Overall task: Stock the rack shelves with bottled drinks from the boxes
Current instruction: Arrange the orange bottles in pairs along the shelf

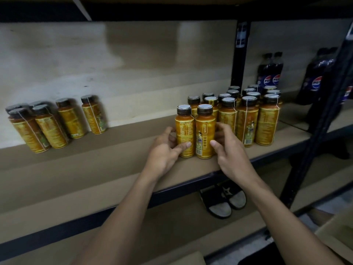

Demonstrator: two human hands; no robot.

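Far bottles (pixel 57 123): yellow cluster at the left end of the shelf (pixel 114 159), by the back wall.
Left hand (pixel 164 150): I grip the first bottle (pixel 184 131), thumb in front, fingers curled behind.
First bottle: upright near the shelf's front edge, touching the second bottle (pixel 205 132).
Right hand (pixel 229 150): I grip the second bottle, thumb in front.
Block (pixel 248 115): rows of matching bottles, just right of mine.
Cola (pixel 270 71): dark bottles behind the block.
Sandals (pixel 223 199): below the shelf.

Dim, warm light; edges bow from wide-angle distortion, left side blurred, corners dark.
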